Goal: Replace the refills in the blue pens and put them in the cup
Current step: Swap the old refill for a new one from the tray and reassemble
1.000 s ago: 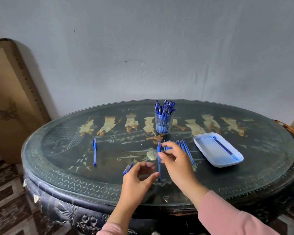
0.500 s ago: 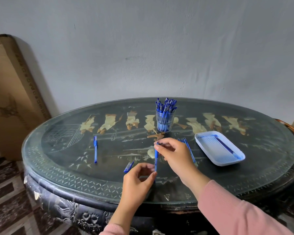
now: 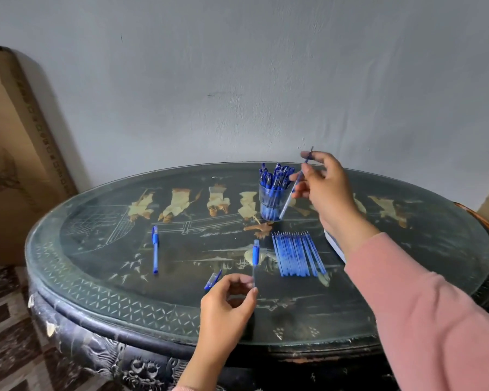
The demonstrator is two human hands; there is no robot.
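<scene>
Since half a second ago our right hand has lifted off the pen and swung up and to the right, drawing one thin refill clear of it. Nearest us, our left hand pinches the lower, clear end of the single pen barrel between thumb and fingertips, holding it nearly upright above the glass-topped table. One blue cap sits just left of that hand; we cannot tell whether it touches the fingers. Farther in, one whole blue pen lies alone on the left. To the right lies one row of spare refills, packed side by side too tightly for a sure count. One white tray peeks out from behind our right forearm. Our right hand's fingers are closed on the slanted refill, which hangs in front of the one clear cup. That cup is crowded with blue pens, too many to number. One cardboard box leans at the far left.
</scene>
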